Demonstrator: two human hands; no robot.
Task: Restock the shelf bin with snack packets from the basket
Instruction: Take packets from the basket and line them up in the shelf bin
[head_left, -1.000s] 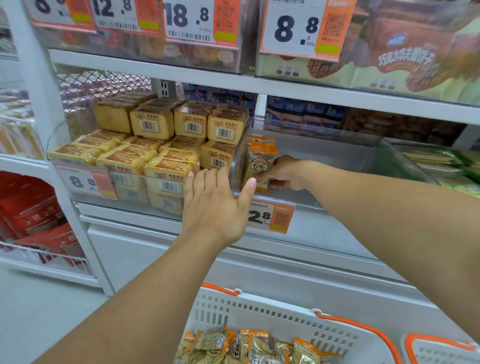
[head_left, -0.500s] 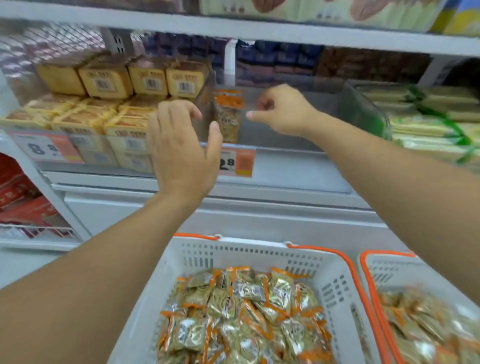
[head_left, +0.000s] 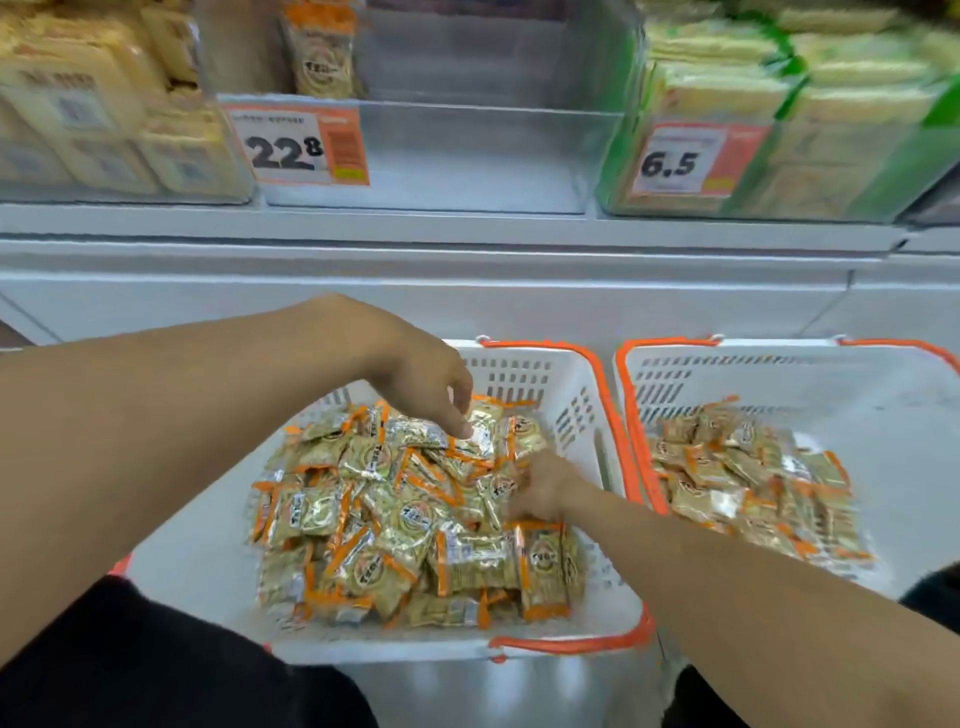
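Note:
A white basket (head_left: 584, 410) with orange handles sits low in the middle, piled with gold and orange snack packets (head_left: 395, 525). My left hand (head_left: 421, 379) reaches down over the far side of the pile, fingertips pinching the edge of a top packet (head_left: 480, 434). My right hand (head_left: 543, 486) is pushed into the pile's right side, its fingers curled among the packets and partly hidden. Above, the clear shelf bin (head_left: 447, 150) carries a 22.8 price tag (head_left: 298, 145). A few packets stand upright in the bin's left corner (head_left: 322, 52).
A second white basket (head_left: 810, 374) with similar packets stands directly to the right. Yellow boxed snacks (head_left: 93, 119) fill the bin on the left, and green and yellow packs (head_left: 810, 104) fill the bin on the right. A white shelf ledge (head_left: 467, 260) runs between bins and baskets.
Both hands have dropped from the shelf bin down into the basket. The packet the right hand held now stands in the bin. The view has tilted downward.

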